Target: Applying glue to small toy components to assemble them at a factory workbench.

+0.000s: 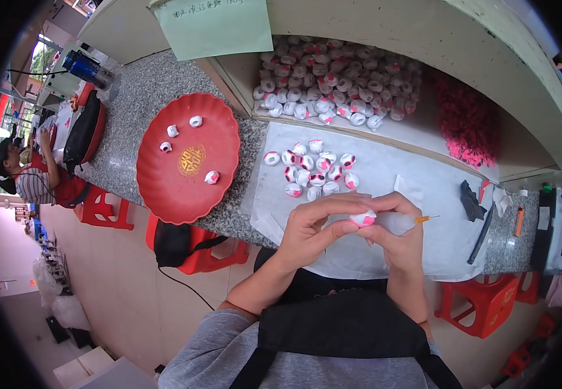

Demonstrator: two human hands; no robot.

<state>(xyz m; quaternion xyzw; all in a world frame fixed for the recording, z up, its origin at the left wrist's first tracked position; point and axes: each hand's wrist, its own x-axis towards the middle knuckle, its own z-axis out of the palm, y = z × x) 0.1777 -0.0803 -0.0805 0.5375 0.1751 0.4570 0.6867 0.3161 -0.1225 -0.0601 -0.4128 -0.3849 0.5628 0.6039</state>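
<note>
In front of me, above the papered worktop, both hands meet at a small round white piece with pink patches (362, 218). My left hand (310, 228) is closed, pinching this piece between thumb and fingers. My right hand (399, 243) is closed too, its fingertips touching the piece's other side. Held in the right hand is a translucent squeeze bottle (401, 223) whose thin needle tip with an orange base points right. Just beyond my hands, a cluster of similar white, pink and black pieces (316, 170) lies on the white paper sheet (446, 227).
A red scalloped tray (157, 129) with several pieces stands at left. Behind the paper, a shelf holds a heap of white pieces (333, 78) and a pink fluffy pile (466, 123). A black stick (482, 236) lies at right. Red stools (482, 305) flank me; a person (28, 172) sits far left.
</note>
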